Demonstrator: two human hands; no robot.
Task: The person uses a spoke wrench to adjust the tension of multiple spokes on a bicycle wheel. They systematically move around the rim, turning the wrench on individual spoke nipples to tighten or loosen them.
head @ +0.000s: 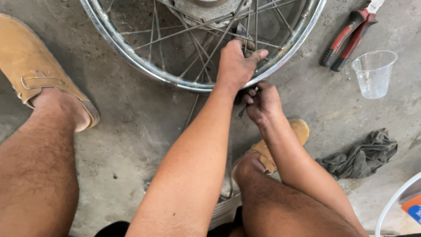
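- A person crouching over a concrete floor [131,118] works on one spoked wheel rim [131,57], which lies flat just ahead of both hands.
- The left hand [234,66] reaches over the near edge of the rim, its fingers curled among the thin metal spokes [210,52]; it is closed around something there, though what exactly it pinches is hidden by the knuckles.
- The right hand [262,102] sits just below and to the right of the left hand, outside the rim's near edge, clenched on one small dark tool [242,109] whose tip points down and to the left.
- The two hands almost touch, one stacked above the other at the rim's lower edge.
- One pair of red-and-black-handled pliers [346,39] lies well to the right of the hands, beyond the rim.
- One clear plastic cup [373,72] stands just beside the pliers, on their near side.
- One crumpled grey rag [362,156] lies on the floor to the right of the right forearm.
- Two tan shoes are in view: the left shoe [30,57] far to the left of the hands, the right shoe [298,131] just below the right hand.
- A white curved tube [394,197] shows at the lower right corner.
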